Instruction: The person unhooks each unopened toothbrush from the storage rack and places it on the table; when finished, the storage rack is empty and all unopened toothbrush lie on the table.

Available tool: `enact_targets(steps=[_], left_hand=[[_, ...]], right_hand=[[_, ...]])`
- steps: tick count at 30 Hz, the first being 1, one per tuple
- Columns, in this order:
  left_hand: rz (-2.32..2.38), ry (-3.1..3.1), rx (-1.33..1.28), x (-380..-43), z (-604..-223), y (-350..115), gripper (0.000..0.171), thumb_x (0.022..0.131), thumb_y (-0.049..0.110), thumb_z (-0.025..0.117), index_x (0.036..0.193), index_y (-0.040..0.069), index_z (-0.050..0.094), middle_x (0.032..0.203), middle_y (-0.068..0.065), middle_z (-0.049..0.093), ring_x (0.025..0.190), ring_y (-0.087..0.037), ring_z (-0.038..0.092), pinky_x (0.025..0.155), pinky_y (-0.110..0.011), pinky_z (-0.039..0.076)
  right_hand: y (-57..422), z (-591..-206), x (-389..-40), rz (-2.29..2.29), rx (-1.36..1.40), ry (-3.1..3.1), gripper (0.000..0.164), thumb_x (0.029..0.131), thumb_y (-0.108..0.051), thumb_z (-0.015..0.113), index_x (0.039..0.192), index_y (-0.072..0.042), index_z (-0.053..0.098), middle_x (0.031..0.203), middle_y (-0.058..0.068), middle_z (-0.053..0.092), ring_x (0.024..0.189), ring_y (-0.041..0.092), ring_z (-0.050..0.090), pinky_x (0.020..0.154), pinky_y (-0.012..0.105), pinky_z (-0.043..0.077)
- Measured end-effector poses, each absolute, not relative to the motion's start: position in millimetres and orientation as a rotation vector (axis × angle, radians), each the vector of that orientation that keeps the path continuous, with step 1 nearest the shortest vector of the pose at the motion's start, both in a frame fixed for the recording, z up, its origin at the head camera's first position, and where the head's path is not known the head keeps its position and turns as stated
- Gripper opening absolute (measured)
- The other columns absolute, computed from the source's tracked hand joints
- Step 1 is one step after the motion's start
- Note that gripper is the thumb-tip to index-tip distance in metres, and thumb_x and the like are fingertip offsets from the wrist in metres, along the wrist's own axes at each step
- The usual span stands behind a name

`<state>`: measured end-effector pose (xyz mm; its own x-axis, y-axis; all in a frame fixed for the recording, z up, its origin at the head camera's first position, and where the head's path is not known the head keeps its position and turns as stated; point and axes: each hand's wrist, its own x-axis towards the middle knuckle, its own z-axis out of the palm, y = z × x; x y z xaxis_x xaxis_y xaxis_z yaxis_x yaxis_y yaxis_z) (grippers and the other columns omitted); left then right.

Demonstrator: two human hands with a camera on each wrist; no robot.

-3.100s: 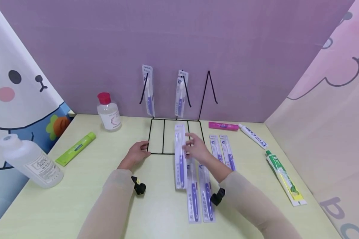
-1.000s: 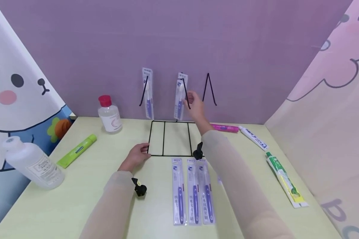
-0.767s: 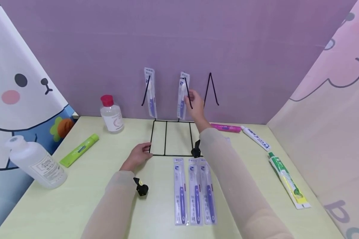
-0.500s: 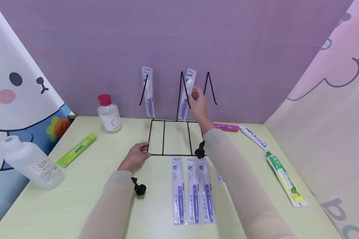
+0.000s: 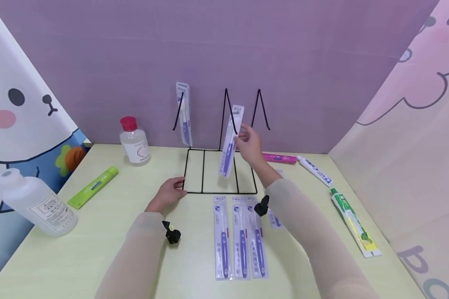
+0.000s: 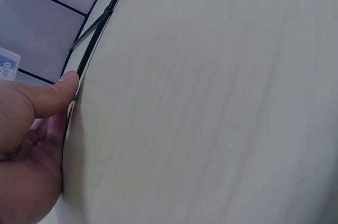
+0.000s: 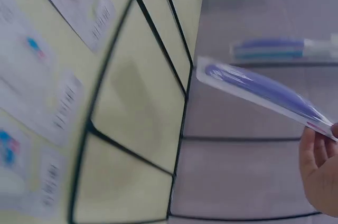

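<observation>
My right hand (image 5: 250,146) pinches a packaged purple toothbrush (image 5: 228,160) by its right edge. The pack tilts, its lower end toward me, and the middle hook's arm overlaps it in the head view. In the right wrist view its handle end (image 7: 264,89) points away from the fingers. My left hand (image 5: 168,193) holds the left front corner of the black wire rack (image 5: 217,192), thumb (image 6: 58,97) against the wire. Another packaged toothbrush (image 5: 185,120) hangs on the left hook; the right hook (image 5: 260,97) bears nothing.
Three packaged toothbrushes (image 5: 221,238) lie in front of the rack; more packs (image 5: 275,218) are partly under my right sleeve. Toothpaste tubes lie right, pink (image 5: 280,158), white (image 5: 316,170) and green-yellow (image 5: 355,224). Left are a green tube (image 5: 93,187), red-capped bottle (image 5: 135,143) and white bottle (image 5: 41,203).
My right hand has laid one toothbrush in the front row, then reached the middle hook. The toothbrush there has shifted right, then down and toward me. My left hand stays on the rack.
</observation>
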<state>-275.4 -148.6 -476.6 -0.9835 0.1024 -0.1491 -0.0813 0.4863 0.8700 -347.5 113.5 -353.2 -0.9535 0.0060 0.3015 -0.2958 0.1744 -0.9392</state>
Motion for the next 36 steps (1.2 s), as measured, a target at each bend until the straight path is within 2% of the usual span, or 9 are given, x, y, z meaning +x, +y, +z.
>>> enact_targets(steps=[4,10,15,21,24,28,36], left_hand=[[1.499,2.546,0.027,-276,-476,-150,0.056,0.084,0.003,0.061,0.135,0.001,0.038,0.125,-0.020,0.046,0.116,-0.032,0.042,0.096,-0.042,0.034],[1.505,2.538,0.029,-277,-476,-151,0.056,0.084,0.003,0.061,0.135,0.002,0.038,0.126,-0.019,0.046,0.116,-0.031,0.042,0.097,-0.041,0.034],[1.505,2.530,0.008,-278,-477,-152,0.056,0.084,0.003,0.062,0.135,0.002,0.039,0.126,-0.019,0.046,0.116,-0.031,0.042,0.097,-0.041,0.033],[1.495,2.526,-0.013,-279,-478,-150,0.058,0.084,0.005,0.062,0.136,0.004,0.037,0.127,-0.017,0.045,0.116,-0.031,0.041,0.098,-0.043,0.032],[1.493,2.523,-0.037,-278,-478,-150,0.058,0.084,0.005,0.062,0.136,0.006,0.038,0.127,-0.016,0.045,0.117,-0.030,0.041,0.098,-0.042,0.032],[1.492,2.531,-0.004,-278,-476,-150,0.057,0.084,0.003,0.062,0.136,0.003,0.038,0.127,-0.018,0.045,0.116,-0.031,0.041,0.098,-0.042,0.033],[1.497,2.534,0.003,-278,-475,-149,0.057,0.083,0.002,0.062,0.135,0.003,0.038,0.126,-0.019,0.046,0.116,-0.031,0.042,0.097,-0.042,0.033]], right_hand=[[109,-364,-323,2.021,0.238,-2.306,0.058,0.082,0.008,0.057,0.135,-0.006,0.038,0.101,0.019,0.057,0.082,0.029,0.059,0.064,0.035,0.054],[93,-390,-288,2.184,0.203,-2.479,0.057,0.081,0.010,0.056,0.133,-0.005,0.038,0.099,0.019,0.057,0.078,0.031,0.060,0.065,0.040,0.053],[75,-419,-257,2.275,0.123,-2.700,0.060,0.081,0.008,0.057,0.134,-0.007,0.036,0.096,0.016,0.055,0.072,0.025,0.059,0.066,0.038,0.053],[62,-441,-233,2.294,0.131,-2.853,0.061,0.080,0.010,0.059,0.134,-0.002,0.033,0.088,0.017,0.055,0.063,0.024,0.059,0.059,0.037,0.054],[62,-446,-228,2.222,0.152,-2.947,0.064,0.077,0.010,0.062,0.133,0.001,0.033,0.083,0.017,0.058,0.060,0.026,0.060,0.057,0.036,0.054],[64,-449,-223,1.989,0.181,-3.125,0.068,0.075,0.007,0.066,0.133,0.004,0.033,0.076,0.013,0.061,0.059,0.025,0.062,0.059,0.032,0.053],[66,-444,-220,1.440,0.271,-3.358,0.070,0.072,-0.004,0.073,0.132,0.003,0.038,0.062,0.004,0.063,0.055,0.017,0.062,0.072,0.028,0.050]])
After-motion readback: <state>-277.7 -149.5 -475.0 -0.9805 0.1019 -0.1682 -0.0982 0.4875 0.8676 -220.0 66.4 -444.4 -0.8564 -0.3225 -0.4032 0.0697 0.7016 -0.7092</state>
